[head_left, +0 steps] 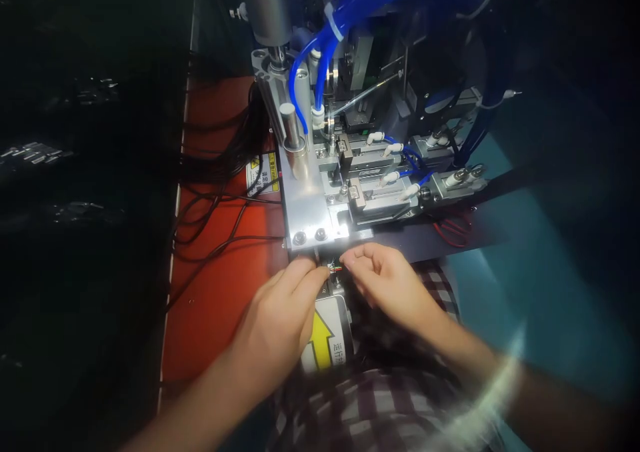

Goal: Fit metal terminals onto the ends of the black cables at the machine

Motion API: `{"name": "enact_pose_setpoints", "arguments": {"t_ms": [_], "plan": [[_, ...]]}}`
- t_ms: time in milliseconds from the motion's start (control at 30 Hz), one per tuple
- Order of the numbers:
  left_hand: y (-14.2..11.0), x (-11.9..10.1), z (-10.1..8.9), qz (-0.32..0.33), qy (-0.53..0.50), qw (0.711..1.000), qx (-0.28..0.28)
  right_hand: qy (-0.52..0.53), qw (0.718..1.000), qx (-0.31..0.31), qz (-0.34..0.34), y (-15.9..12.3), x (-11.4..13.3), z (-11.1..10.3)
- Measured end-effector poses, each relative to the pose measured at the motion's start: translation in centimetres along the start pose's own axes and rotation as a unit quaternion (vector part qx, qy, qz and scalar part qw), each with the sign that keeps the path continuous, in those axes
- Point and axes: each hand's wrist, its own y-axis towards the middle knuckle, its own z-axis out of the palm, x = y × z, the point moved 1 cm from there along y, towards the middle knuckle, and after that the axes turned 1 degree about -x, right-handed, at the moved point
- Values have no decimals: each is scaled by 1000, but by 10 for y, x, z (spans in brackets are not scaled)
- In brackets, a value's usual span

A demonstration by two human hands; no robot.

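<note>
Thin coloured wires (337, 268), with red and green among them, show in the small gap between my hands at the machine's front end. My left hand (287, 302) is closed, thumb and fingers pinched at the left end of these wires. From the right, my right hand (387, 280) pinches with thumb and forefinger at their other end, its remaining fingers curled. Just above both hands is the front edge of a bright metal plate (307, 209) with two bolts. Below the wires sits a white-labelled part with a yellow arrow (321, 339). The wire ends are too small to make out.
Pneumatic slides (380, 199) with white fittings and blue air tubes (350, 12) fill the machine to the right and above. Black cables (215, 205) lie loosely over the red surface (215, 319) at left. A warning label (263, 173) is beside the plate. Checked cloth (370, 405) is below.
</note>
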Motion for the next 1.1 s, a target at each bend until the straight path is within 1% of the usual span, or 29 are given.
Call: {"name": "enact_pose_setpoints", "arguments": {"t_ms": [67,133,233,400,567,800,967,1100], "plan": [[0,-1,0,3,-1,1000,-6,-21,998,-40,-47,-4,-5,2],[0,-1,0,2,-2,1000,-6,-30,995,-52,-73,-5,-9,5],[-1,-1,0,1,-5,1000,-3,-33,994,-59,-82,-5,-8,10],[-2,0,1,7,1,1000,-12,-53,989,-93,-106,-3,-2,11],[0,0,0,9,10,1000,-15,-59,987,-98,-117,-5,-3,11],[-1,0,0,5,9,1000,-11,-139,966,-106,-190,-7,-2,8],[-1,-1,1,8,5,1000,-10,-168,957,-99,-215,-8,0,7],[-1,-2,1,3,0,1000,-7,-216,931,-119,-267,-9,-2,8]]}}
